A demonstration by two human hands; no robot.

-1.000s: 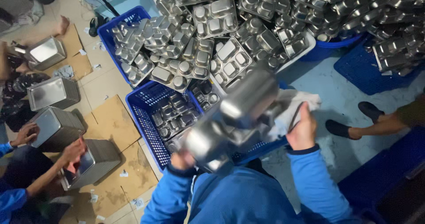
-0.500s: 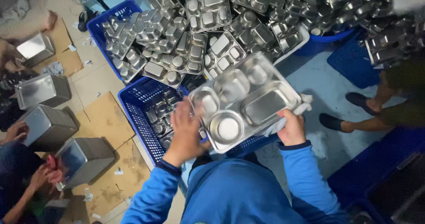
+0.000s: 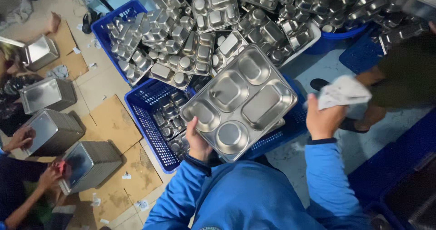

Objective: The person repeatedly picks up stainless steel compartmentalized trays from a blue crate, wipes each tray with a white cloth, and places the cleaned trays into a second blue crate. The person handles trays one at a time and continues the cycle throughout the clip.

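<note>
The left hand grips the steel compartment tray at its seven o'clock corner, fingers curled under, thumb pinching the rim. The tray tilts above the blue crate. At three o'clock, the right hand has its fingers clenched round a white cloth, off the tray.

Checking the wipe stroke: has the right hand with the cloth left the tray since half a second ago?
Yes. The right hand with the white cloth has pulled off the steel tray, rightward, away from the blue crate.
</note>
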